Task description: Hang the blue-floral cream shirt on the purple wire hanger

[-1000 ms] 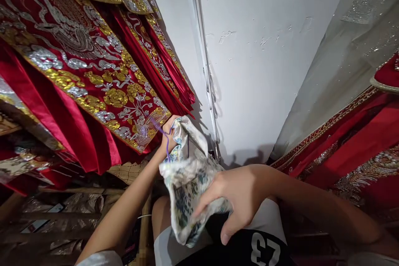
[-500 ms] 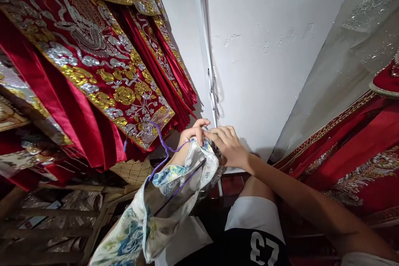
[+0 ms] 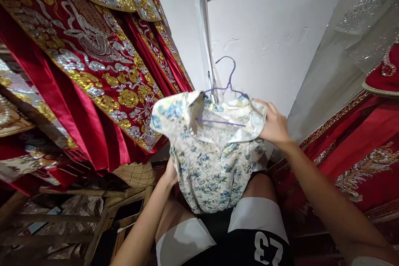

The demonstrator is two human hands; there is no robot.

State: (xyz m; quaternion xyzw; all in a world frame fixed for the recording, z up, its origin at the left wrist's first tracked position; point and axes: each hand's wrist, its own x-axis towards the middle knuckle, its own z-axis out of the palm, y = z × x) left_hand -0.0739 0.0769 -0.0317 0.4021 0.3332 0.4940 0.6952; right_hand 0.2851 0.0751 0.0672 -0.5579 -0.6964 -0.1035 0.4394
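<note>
A white garment with blue, green and yellow flowers and cap sleeves spreads out in front of me, neckline up. Its lower end is hidden near my lap. Inside it sits a purple wire hanger; the hook sticks up from the neck and the bottom bar crosses the neck opening. My right hand is closed on the garment's right shoulder. At the garment's left side, below the armhole, is my left hand. Its fingers go out of sight behind the cloth.
Red costumes with gold and silver embroidery hang at the left. More red beaded clothing and sheer white fabric hang at the right. A narrow metal strip runs up the white wall. Wooden slats stand at lower left.
The garment has swung from lying along my left arm to facing me, spread out. The hanger now sits across both shoulders, its hook upward. My left hand has moved down; my right hand has moved right.
</note>
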